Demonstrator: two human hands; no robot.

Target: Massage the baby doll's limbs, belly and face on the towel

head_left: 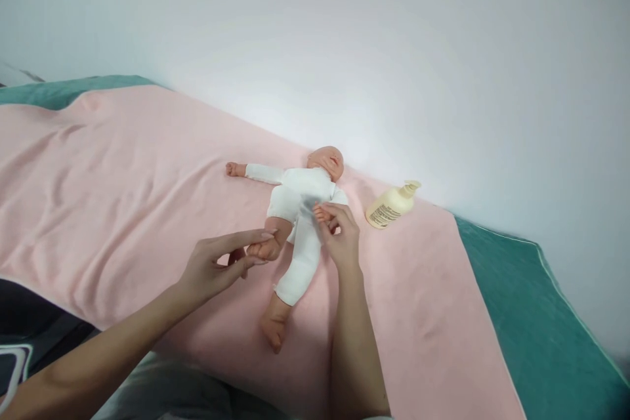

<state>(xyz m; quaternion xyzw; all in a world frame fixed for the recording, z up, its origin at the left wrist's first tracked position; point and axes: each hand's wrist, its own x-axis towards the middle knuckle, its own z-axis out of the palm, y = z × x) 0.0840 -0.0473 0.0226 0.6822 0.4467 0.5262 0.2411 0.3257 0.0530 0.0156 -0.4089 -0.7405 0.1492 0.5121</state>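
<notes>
A baby doll [308,178] with a white cloth body lies on its back on a pink blanket [147,197], its head toward the wall. My left hand [216,262] grips the doll's foot [266,248] on the left side between thumb and fingers, and that leg is bent up. My right hand [342,233] pinches the doll's small hand [321,213] on the right side, drawn in over the belly. The doll's other leg [300,269] stretches toward me, and its other arm [263,173] reaches out to the left.
A pale yellow pump bottle [391,207] stands on the blanket to the right of the doll. Green cloth [531,295] shows beyond the blanket at the right and back left. A white wall [344,46] rises behind. Something dark [34,315] sits at the lower left.
</notes>
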